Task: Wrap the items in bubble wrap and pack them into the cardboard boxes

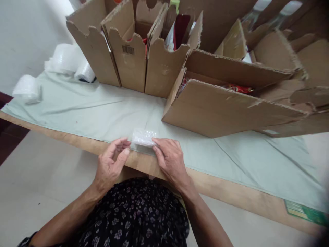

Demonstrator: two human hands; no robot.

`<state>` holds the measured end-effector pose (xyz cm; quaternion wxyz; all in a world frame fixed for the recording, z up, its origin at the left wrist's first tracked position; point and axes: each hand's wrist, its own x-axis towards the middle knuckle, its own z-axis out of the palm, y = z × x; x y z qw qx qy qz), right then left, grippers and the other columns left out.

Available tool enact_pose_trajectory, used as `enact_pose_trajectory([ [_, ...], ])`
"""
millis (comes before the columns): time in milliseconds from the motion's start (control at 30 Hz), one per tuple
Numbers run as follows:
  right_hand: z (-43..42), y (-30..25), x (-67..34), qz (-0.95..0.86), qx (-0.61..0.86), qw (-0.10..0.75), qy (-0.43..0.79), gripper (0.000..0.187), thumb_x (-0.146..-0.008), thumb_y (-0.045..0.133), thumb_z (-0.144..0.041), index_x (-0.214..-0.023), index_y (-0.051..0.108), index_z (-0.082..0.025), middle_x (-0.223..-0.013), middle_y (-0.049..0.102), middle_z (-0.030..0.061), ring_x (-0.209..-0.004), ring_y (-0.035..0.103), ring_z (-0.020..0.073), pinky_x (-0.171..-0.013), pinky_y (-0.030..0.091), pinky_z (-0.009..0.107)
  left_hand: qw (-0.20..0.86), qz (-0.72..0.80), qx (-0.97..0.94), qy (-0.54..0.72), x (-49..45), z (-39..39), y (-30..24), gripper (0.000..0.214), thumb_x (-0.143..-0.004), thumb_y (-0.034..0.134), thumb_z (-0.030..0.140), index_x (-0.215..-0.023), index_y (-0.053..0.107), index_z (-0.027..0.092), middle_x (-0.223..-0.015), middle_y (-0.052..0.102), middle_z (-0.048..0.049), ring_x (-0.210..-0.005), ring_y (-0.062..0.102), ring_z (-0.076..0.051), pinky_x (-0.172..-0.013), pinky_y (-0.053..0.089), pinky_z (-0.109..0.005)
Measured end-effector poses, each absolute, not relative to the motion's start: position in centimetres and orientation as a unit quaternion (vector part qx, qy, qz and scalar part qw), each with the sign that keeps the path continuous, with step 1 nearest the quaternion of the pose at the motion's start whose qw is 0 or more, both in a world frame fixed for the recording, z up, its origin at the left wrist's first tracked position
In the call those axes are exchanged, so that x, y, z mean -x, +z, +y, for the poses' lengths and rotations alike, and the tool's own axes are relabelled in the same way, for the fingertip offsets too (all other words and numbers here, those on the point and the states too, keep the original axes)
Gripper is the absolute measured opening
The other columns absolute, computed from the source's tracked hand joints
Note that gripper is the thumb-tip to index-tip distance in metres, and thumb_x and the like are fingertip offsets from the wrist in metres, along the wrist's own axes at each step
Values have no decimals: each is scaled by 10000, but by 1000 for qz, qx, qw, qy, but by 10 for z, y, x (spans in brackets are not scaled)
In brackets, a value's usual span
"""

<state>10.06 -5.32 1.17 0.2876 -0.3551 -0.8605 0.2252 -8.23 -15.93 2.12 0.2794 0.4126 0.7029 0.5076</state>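
Note:
A small packet wrapped in clear bubble wrap lies near the front edge of the table, on a pale green cloth. My right hand rests on its right end, fingers pressed down on it. My left hand is at its left end, fingers curled with the fingertips touching the wrap.
Several open cardboard boxes stand in a row at the back, and larger ones lie to the right with red packets inside. Rolls of bubble wrap and a smaller roll sit at the far left. A green mat shows at the right edge.

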Motion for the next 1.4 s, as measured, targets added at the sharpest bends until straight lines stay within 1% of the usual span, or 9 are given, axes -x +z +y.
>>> enact_pose_trajectory([
  [167,-76,19,-105,-758,403,307,410,233,-1032,535,-286,-1176,716,-249,-1058,775,46,-962,690,224,-874,546,371,492,607,-328,531,57,-156,29,460,-898,709,383,-1299,644,165,-1278,750,-112,-1179,721,-251,-1060,573,-395],
  [300,-87,18,-120,-735,396,321,446,192,-994,600,-322,-1145,702,-263,-1155,739,53,-1097,663,238,-997,514,413,484,596,-348,538,48,-141,30,330,-912,678,348,-1193,665,176,-1131,781,-77,-1039,742,-216,-918,602,-318],
  [500,-78,33,-166,-693,368,286,550,820,-826,804,-487,-1536,455,-271,-1503,574,108,-1213,628,255,-1042,514,404,439,592,-555,385,40,-138,34,257,-885,610,190,-1117,713,233,-1030,783,-9,-916,728,-180,-835,579,-274],
  [567,-76,41,-174,-695,373,259,558,620,-838,785,-403,-1403,583,-248,-1323,692,78,-1105,665,227,-978,529,360,415,576,-608,356,34,-138,33,239,-888,601,172,-1088,710,242,-1001,778,4,-882,728,-169,-809,580,-262],
  [667,-73,51,-183,-711,410,236,521,136,-880,672,-258,-1008,700,-219,-885,724,1,-811,649,162,-768,514,277,365,535,-680,343,28,-131,36,213,-902,615,176,-1088,688,250,-926,756,17,-784,718,-146,-712,579,-230],
  [733,-70,59,-191,-730,425,243,477,30,-873,656,-222,-896,675,-213,-786,687,-20,-729,616,143,-694,480,256,276,510,-729,363,29,-119,46,296,-911,650,212,-1205,653,246,-1039,753,-20,-888,736,-170,-767,601,-249],
  [933,-50,107,-239,-795,404,317,323,92,-914,683,-203,-990,699,-252,-859,740,-26,-759,689,137,-691,529,230,-100,481,-759,427,40,-43,102,695,-893,739,213,-1523,445,193,-1537,516,-187,-1497,438,-369,-1226,389,-553],
  [1167,8,191,-285,-706,480,520,35,252,-852,811,-314,-1093,738,-315,-1032,751,17,-902,696,226,-816,553,375,-111,473,-745,457,27,-3,93,346,-872,671,62,-1191,614,181,-1525,522,-186,-1478,468,-389,-1177,452,-584],
  [1400,82,226,-268,-908,396,140,2,176,-890,606,-221,-1016,724,-257,-907,762,10,-798,669,214,-716,477,343,-118,464,-733,483,23,-11,71,263,-840,677,33,-1043,645,197,-1525,529,-155,-1435,484,-394,-1114,476,-604],
])
